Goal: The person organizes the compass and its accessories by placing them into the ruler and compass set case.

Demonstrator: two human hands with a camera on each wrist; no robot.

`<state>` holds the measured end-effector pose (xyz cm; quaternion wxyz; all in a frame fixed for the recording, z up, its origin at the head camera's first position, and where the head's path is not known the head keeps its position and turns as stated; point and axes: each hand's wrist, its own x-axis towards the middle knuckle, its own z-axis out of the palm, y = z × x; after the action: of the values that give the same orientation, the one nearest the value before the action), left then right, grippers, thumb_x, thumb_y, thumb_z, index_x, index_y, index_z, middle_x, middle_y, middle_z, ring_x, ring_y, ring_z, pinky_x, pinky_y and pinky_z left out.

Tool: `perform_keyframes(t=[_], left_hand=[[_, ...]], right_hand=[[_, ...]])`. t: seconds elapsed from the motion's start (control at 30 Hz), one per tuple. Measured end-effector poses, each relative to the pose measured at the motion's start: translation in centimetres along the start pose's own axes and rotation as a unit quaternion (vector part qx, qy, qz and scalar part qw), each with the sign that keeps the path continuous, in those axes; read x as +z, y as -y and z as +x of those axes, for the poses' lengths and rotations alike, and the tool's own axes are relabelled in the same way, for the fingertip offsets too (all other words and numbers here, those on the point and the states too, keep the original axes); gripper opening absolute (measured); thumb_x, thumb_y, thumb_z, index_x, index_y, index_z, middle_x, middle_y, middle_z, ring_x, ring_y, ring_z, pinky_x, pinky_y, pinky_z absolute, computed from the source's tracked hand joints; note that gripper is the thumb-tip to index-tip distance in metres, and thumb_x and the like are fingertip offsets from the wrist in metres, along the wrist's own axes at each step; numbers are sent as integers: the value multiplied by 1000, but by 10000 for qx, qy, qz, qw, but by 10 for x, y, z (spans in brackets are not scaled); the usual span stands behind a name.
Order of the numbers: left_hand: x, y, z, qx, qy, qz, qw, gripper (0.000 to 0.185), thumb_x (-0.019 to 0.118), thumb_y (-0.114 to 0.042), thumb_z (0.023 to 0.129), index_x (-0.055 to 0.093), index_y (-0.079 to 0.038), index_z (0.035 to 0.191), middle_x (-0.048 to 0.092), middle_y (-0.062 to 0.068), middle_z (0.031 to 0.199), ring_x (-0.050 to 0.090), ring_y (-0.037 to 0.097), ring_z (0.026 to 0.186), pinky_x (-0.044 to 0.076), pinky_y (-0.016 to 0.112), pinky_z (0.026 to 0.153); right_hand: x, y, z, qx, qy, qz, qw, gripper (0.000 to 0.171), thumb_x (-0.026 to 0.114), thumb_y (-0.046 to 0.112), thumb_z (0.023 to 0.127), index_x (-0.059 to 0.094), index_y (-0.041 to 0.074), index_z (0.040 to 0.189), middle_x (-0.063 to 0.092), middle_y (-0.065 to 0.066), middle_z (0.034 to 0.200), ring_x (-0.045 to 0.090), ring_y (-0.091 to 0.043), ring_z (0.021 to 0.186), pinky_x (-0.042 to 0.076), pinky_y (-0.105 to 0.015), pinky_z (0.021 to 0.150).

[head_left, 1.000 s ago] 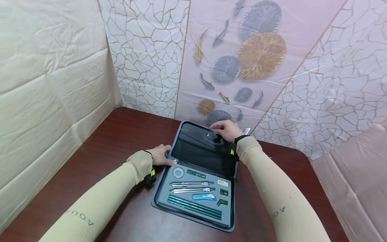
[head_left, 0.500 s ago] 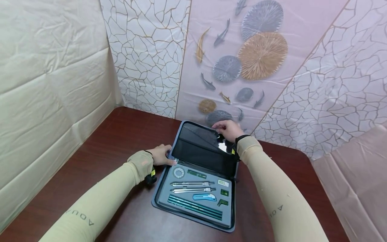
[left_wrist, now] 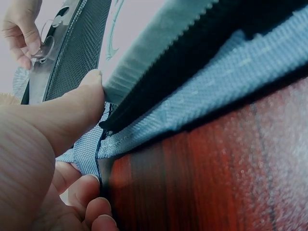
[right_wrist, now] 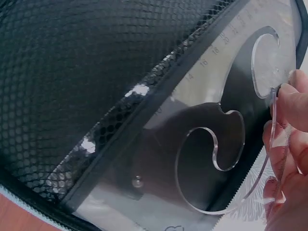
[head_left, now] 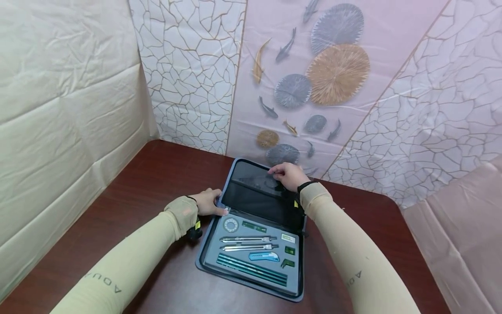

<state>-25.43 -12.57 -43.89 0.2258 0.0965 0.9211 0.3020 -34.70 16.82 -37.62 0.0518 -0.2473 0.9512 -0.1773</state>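
An open zip case (head_left: 251,237) lay on the dark red tabletop (head_left: 149,183), its lid raised toward the wall. The left hand (head_left: 209,201) gripped the left edge of the case near the hinge; in the left wrist view the thumb (left_wrist: 72,108) pressed on the grey edge and the other fingers were curled under the fabric, only partly visible. The right hand (head_left: 286,174) was at the top of the lid, where a black mesh pocket (right_wrist: 96,72) covered the inside. Its fingers (right_wrist: 288,103) pinched clear plastic drawing templates (right_wrist: 216,139), a curved one and one with a printed scale, half inside the pocket. Because the plastic was transparent, it was hard to say how many pieces there were, and from the head view they were almost invisible against the dark lid.

In the lower half of the case, a grey foam tray held a round protractor (head_left: 230,225), two metal compasses (head_left: 247,242), a blue cutter (head_left: 263,256) and green rulers (head_left: 251,269). The small labels there were too small to read. The lower arms were cut off by the frame.
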Motion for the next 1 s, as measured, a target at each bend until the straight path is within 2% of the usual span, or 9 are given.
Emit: perform_keyframes(t=[0.1,0.27,0.37,0.5,0.67,0.8,0.9,1.0], left_hand=[[-1,0,-1,-71,22,-3,10000,48,72,-41,87,52,-9,116,46,10,104,46,23,91,39,35,76],[-1,-1,-2,-89,23,-46,9999,48,72,-41,87,51,-9,116,46,10,103,46,23,90,38,34,75],[0,0,-2,-69,-12,-69,10000,47,72,-41,86,52,-9,115,46,9,103,46,23,91,38,34,75],[-1,-1,-4,3,-45,-47,10000,44,72,-38,87,53,-9,113,46,10,104,45,24,92,38,35,78],[-2,-1,-6,150,-50,59,9999,43,70,-38,89,52,-8,113,45,10,102,44,25,91,38,35,78],[-1,1,-5,190,-75,46,9998,42,71,-38,88,52,-8,109,45,11,100,44,24,89,37,36,76],[0,2,-5,162,-70,47,9998,41,71,-39,88,51,-9,108,45,10,100,43,24,88,37,36,75],[0,0,-5,176,-70,77,9998,43,71,-40,87,51,-10,110,45,10,100,43,24,89,37,36,75]], right_hand=[[3,0,1,-12,-21,-2,10000,22,62,10,95,73,18,112,64,-3,105,57,-21,93,27,-51,99],[9,-3,3,-42,34,-17,10000,23,61,8,95,73,16,113,65,-5,105,58,-22,97,39,-46,94],[14,-1,0,-290,13,-30,9996,23,61,4,94,74,14,111,64,-6,102,56,-24,96,43,-44,88],[23,6,-7,-752,-30,-198,9970,23,63,2,91,77,16,102,61,-4,99,52,-23,96,39,-45,86],[32,6,-11,-462,-26,-336,9984,22,65,7,91,77,23,97,61,4,100,50,-18,101,27,-48,87],[30,1,-11,-365,-196,-300,9987,19,65,9,92,76,21,101,65,3,102,53,-19,100,25,-49,87],[19,-8,-13,-125,-585,-192,9980,18,63,13,94,73,18,108,66,-2,108,54,-24,104,27,-53,90],[5,-23,-17,487,-1166,-173,9918,23,59,20,97,69,15,117,62,-9,119,52,-30,112,26,-59,94]])
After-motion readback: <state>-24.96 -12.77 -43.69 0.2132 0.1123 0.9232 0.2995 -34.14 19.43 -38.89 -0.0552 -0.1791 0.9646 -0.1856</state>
